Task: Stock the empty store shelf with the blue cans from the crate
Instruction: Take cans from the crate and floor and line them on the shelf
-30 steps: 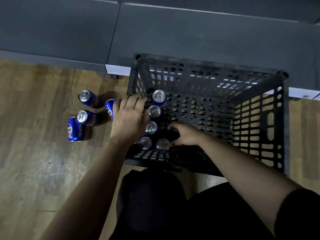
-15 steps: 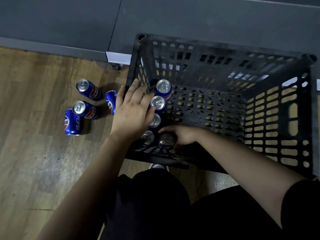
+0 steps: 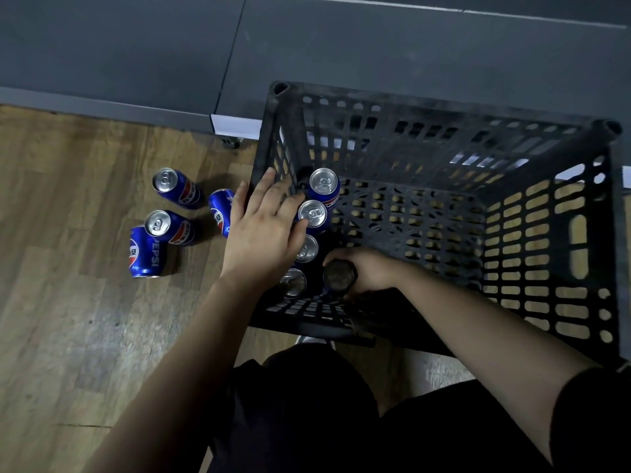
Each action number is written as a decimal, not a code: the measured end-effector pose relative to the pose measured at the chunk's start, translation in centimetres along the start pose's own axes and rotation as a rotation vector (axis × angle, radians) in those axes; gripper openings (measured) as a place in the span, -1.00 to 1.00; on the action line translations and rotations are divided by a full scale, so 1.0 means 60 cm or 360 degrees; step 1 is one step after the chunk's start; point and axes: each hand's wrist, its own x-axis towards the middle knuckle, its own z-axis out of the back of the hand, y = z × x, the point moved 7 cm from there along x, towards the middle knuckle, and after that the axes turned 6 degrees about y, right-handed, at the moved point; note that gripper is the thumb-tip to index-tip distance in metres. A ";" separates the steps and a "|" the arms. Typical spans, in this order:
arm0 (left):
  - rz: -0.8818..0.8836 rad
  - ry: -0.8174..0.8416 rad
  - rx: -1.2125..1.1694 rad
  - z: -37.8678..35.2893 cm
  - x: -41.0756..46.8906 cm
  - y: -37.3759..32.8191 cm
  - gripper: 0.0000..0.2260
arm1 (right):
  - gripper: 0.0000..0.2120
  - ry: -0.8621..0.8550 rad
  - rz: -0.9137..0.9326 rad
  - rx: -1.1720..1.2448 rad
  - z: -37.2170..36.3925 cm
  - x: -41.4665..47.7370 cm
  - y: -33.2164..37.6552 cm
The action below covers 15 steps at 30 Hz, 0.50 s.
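Observation:
A black slatted crate [image 3: 444, 107] stands on the wooden floor against the dark shelf base. Several blue cans stand in a row along its left inner wall, the farthest [image 3: 323, 182] in the back corner. My right hand [image 3: 362, 271] is down in the crate's near left corner, fingers wrapped round one can [image 3: 338, 275]. My left hand [image 3: 264, 230] lies flat with spread fingers on the crate's left rim, holding nothing. Outside the crate to the left lie several more blue cans [image 3: 170, 227] on the floor, one [image 3: 218, 213] partly behind my left hand.
The dark grey shelf base [image 3: 136, 46] runs across the top, with a white label strip [image 3: 235, 126] at its edge. Wooden floor [image 3: 68, 336] spreads to the left. My dark-clothed knees [image 3: 307, 404] fill the bottom.
My right hand has closed round the can in the near corner of the crate. My left hand stays on the rim with fingers spread a little more. The camera has leaned closer.

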 end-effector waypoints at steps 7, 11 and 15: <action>-0.0031 0.0115 -0.0014 0.064 -0.005 -0.013 -0.63 | -0.34 -0.0080 -0.0163 0.0307 0.056 -0.079 0.027; 0.0004 0.0167 -0.0043 0.169 -0.007 -0.032 -0.59 | -0.32 -0.0130 -0.0187 0.0455 0.103 -0.149 0.108; 0.0047 0.0220 -0.0070 0.300 -0.012 -0.055 -0.57 | -0.39 -0.0134 -0.0151 0.0512 0.157 -0.229 0.223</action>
